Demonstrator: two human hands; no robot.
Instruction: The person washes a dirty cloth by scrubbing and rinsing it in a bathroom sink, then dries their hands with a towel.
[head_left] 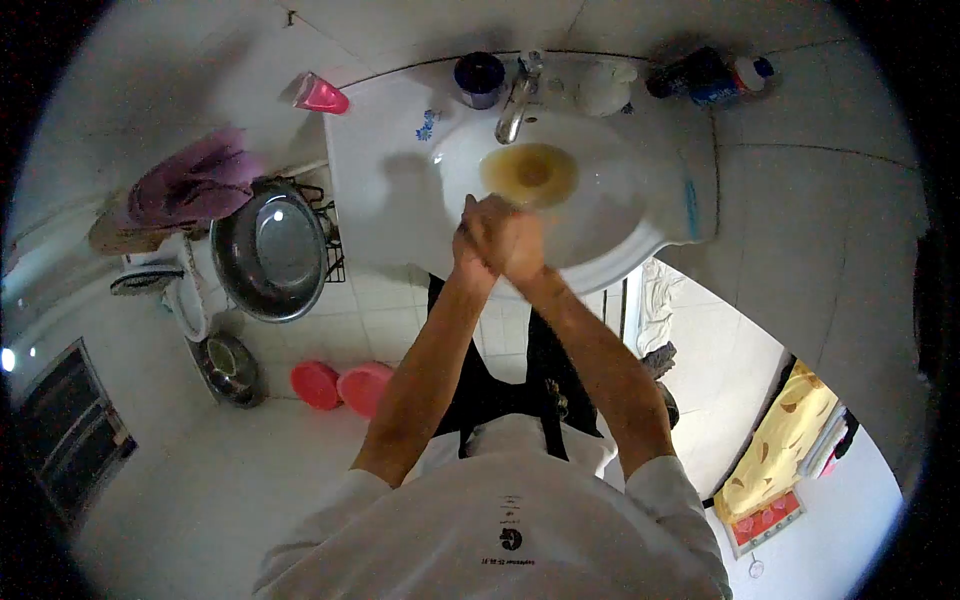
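Note:
Over the front of the white washbasin (610,245), my left hand (470,245) and my right hand (512,238) are pressed together, their fingers closed around each other. The right hand is slightly blurred. Whether anything lies between the palms is hidden. Just beyond them, a pool of yellowish-brown water (555,165) covers the basin's bottom, with a darker round spot in its middle. A chrome faucet (515,110) reaches over the basin from the back; no stream shows from it.
On the back ledge stand a dark cup (479,80), a white rounded item (605,90) and dark bottles (710,78). A pink cup (322,95) is at the left corner. A metal bowl (270,250) and purple towel (195,180) are left; pink basins (315,385) sit below.

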